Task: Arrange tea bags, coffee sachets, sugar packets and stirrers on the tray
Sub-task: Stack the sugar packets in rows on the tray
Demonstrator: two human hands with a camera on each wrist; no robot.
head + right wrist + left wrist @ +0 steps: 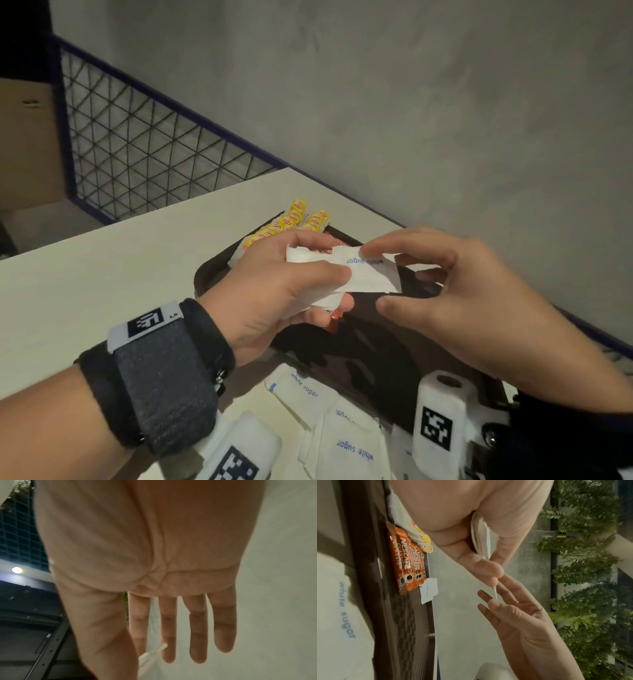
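Over the dark brown tray (376,349) my left hand (337,291) grips a small stack of white sugar packets (368,279) between thumb and fingers. My right hand (375,275) is beside it with straight fingers; its index fingertip touches the top packet's upper edge and the thumb hangs just below. The packet's edge (150,654) shows past the right thumb. On the tray lie orange coffee sachets (406,561), yellow tea bags (291,222) at the far end, and one sugar packet (428,591). More sugar packets (329,421) lie on the table near me. No stirrers are in view.
The tray sits on a white table (102,274) against a grey wall. A wire mesh fence (137,147) and a cardboard box (27,144) stand beyond the table's left edge. Green plants (590,574) show in the left wrist view.
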